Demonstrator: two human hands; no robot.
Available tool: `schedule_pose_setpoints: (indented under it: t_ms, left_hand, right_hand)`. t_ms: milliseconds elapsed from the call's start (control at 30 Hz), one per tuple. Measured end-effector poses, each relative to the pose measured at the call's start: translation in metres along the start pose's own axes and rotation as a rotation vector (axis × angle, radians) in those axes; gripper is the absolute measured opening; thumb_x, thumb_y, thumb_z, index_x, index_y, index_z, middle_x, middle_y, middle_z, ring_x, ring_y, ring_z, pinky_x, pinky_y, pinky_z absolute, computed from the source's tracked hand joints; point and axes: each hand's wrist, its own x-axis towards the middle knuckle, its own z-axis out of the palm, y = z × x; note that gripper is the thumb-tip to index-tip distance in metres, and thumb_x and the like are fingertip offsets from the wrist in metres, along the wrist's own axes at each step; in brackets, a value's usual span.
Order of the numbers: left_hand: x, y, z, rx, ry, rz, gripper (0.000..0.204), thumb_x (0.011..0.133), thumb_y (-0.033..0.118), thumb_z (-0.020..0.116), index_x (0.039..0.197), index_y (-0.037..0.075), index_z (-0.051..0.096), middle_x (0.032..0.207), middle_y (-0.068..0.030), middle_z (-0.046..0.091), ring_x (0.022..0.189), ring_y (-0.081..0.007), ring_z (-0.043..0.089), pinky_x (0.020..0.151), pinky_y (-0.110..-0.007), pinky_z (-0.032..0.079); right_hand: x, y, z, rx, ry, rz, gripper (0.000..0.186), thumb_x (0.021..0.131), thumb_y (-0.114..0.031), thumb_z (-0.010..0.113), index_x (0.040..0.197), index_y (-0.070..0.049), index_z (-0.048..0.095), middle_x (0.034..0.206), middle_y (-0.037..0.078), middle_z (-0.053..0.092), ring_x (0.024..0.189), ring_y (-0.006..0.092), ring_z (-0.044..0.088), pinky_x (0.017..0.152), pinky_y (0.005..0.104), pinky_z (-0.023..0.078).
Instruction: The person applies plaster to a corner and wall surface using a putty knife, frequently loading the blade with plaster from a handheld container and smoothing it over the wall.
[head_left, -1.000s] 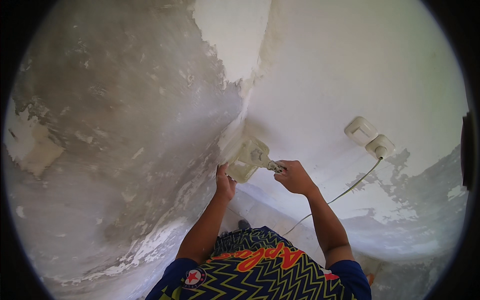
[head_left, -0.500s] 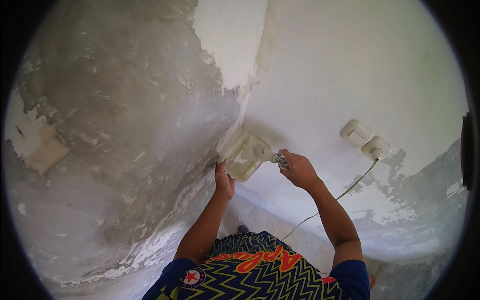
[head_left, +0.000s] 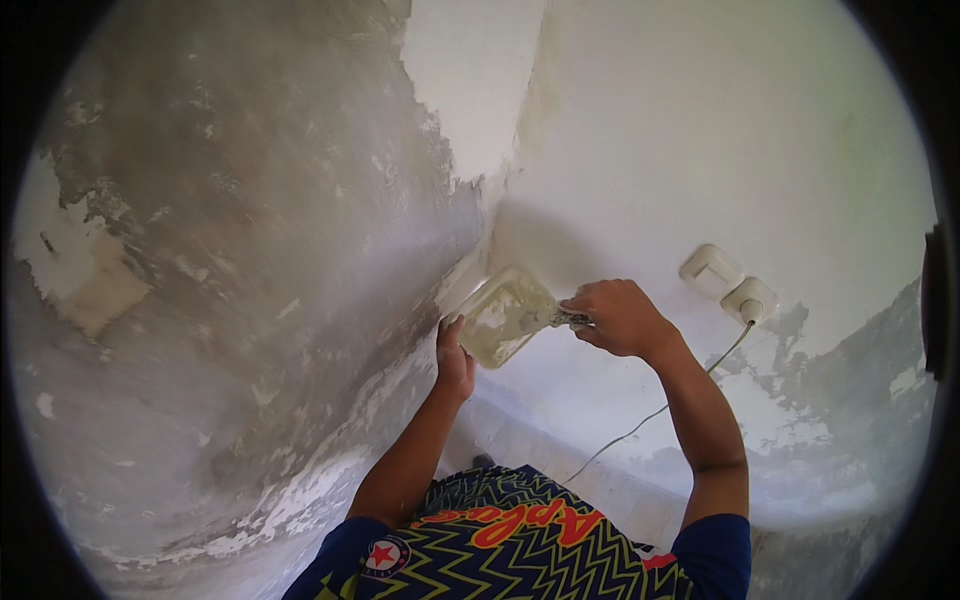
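Observation:
My left hand (head_left: 456, 360) grips the near left corner of a shallow, yellowish see-through plastic tub (head_left: 485, 350), smeared inside with white paste. The tub is held tilted in front of the corner where two walls meet. From the right, my right hand (head_left: 622, 318) is closed round the spattered handle of a putty knife (head_left: 573, 318). The knife's blade end reaches over the tub's right side, and I cannot make out its edge against the paste.
On the left stands a grey, patchy wall (head_left: 250, 250) with flaking white areas. The right wall (head_left: 640, 150) is mostly white. It carries a switch (head_left: 711, 271) and a socket (head_left: 750, 300) with a plugged-in cable (head_left: 640, 428) hanging down toward the floor.
My right hand has moved a little right and up with the putty knife, and its blade shows less clearly. The tub has shifted slightly right, still in my left hand.

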Motion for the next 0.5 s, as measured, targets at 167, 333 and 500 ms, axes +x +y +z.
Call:
schedule_pose_setpoints:
  t_ms: [167, 333, 500]
  left_hand:
    - [-0.009, 0.003, 0.004, 0.125, -0.021, 0.166, 0.034, 0.102, 0.026, 0.056, 0.131, 0.009, 0.056, 0.129, -0.0061, 0.056, 0.124, -0.0196, 0.053, 0.110, -0.035, 0.038]
    - [-0.018, 0.017, 0.012, 0.339, -0.048, 0.365, 0.035, 0.100, 0.021, 0.051, 0.129, 0.001, 0.055, 0.129, -0.0110, 0.055, 0.125, -0.0232, 0.050, 0.112, -0.037, 0.034]
    - [-0.027, 0.029, 0.021, 0.535, -0.113, 0.529, 0.036, 0.098, 0.017, 0.048, 0.128, -0.002, 0.053, 0.130, -0.0145, 0.052, 0.127, -0.0252, 0.047, 0.114, -0.037, 0.031]
  right_hand:
    - [0.008, -0.036, 0.006, -0.069, -0.048, 0.003, 0.009, 0.078, -0.015, 0.070, 0.081, -0.008, 0.074, 0.080, 0.015, 0.070, 0.076, 0.0362, 0.071, 0.067, 0.0467, 0.056]
    - [-0.006, -0.076, 0.014, -0.168, -0.008, 0.022, 0.009, 0.081, -0.011, 0.067, 0.074, -0.006, 0.072, 0.075, 0.014, 0.069, 0.069, 0.0307, 0.072, 0.058, 0.0435, 0.055]
    - [-0.016, -0.088, 0.010, -0.183, 0.006, 0.090, 0.015, 0.087, -0.017, 0.068, 0.096, -0.005, 0.071, 0.080, 0.011, 0.066, 0.066, 0.0290, 0.070, 0.054, 0.0431, 0.052]
